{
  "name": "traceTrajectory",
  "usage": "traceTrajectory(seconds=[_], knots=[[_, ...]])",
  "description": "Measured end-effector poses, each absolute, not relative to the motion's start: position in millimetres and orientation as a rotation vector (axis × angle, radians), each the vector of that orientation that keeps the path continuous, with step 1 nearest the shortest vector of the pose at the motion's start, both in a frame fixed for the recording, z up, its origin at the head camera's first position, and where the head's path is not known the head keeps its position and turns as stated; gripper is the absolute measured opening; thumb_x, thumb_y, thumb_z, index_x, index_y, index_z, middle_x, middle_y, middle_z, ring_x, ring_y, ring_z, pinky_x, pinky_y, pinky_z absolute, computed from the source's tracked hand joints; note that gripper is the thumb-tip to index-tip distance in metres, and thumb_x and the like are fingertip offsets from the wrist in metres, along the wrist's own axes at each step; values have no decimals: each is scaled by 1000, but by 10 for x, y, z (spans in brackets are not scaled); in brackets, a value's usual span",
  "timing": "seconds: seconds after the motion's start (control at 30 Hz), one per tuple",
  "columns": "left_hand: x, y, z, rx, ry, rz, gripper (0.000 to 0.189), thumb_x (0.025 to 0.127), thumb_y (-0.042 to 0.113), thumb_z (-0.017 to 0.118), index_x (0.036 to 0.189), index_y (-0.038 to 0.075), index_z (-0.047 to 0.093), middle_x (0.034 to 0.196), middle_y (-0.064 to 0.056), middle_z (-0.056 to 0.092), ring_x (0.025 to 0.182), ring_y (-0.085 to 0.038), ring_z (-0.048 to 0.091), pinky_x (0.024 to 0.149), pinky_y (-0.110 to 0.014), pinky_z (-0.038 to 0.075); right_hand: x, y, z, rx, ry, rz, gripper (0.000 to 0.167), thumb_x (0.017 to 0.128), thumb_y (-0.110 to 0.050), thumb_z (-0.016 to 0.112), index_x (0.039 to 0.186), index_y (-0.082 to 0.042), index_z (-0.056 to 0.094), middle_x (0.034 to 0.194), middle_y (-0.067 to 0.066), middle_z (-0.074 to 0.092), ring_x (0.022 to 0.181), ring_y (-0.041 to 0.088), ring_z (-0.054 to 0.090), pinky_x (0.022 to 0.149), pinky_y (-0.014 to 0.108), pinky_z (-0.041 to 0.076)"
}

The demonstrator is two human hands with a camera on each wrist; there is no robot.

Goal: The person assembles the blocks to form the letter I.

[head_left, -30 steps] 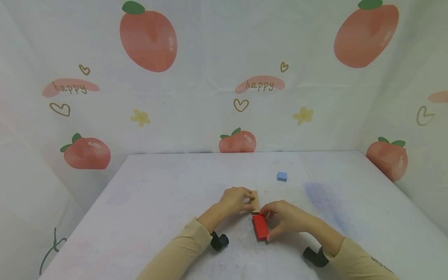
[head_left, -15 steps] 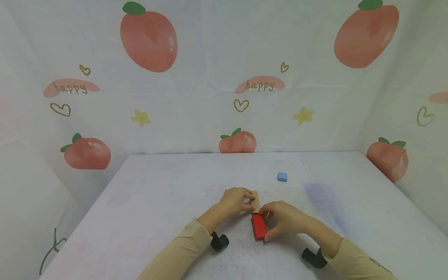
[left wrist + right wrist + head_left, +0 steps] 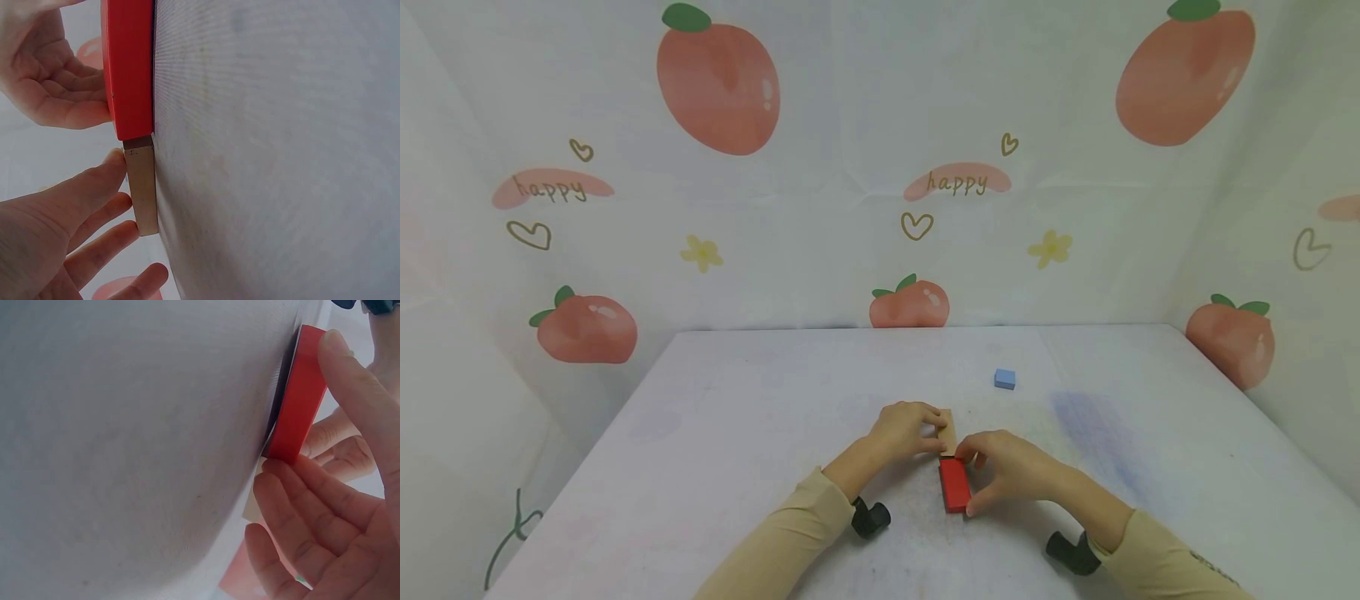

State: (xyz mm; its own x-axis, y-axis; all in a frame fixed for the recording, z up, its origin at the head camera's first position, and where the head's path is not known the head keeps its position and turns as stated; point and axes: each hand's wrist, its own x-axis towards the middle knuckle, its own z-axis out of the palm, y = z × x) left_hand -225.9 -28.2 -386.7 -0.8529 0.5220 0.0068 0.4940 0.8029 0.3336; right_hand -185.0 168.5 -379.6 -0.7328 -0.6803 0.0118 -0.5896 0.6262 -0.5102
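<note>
A red rectangular block (image 3: 955,486) lies on the table, end to end with a plain wooden block (image 3: 947,432) just beyond it. My right hand (image 3: 1018,467) holds the red block, thumb at its near end and fingertips at its far end by the wooden one. My left hand (image 3: 904,429) holds the wooden block from the left, with thumb and fingers spread along its length. Seen from the left wrist, the red block (image 3: 130,69) stands taller than the wooden block (image 3: 142,190), and their ends meet. In the right wrist view, fingers partly hide the wooden block (image 3: 252,506).
A small blue block (image 3: 1004,379) lies farther back on the white table (image 3: 760,417). Dark wrist cameras (image 3: 871,519) hang beneath both forearms, close over the tabletop. A printed white curtain (image 3: 842,108) stands behind the table and along its sides.
The red block has shifted slightly left and away from me, straightening in line with the wooden block and closing the gap. My right hand moved with it; the left stayed put.
</note>
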Motion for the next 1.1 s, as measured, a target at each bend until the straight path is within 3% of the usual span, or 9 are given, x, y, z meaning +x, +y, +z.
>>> traceTrajectory(seconds=[1.1], knots=[[-2266, -291, -3872, 859, 2919, 504, 36, 79, 33, 73, 112, 18, 70, 121, 3, 65, 113, -17, 61, 89, -35, 47, -1880, 1734, -3802, -1028, 2621, -786, 54, 64, -35, 84, 102, -5, 60, 96, 1, 66, 82, 9, 60, 73, 23, 50]])
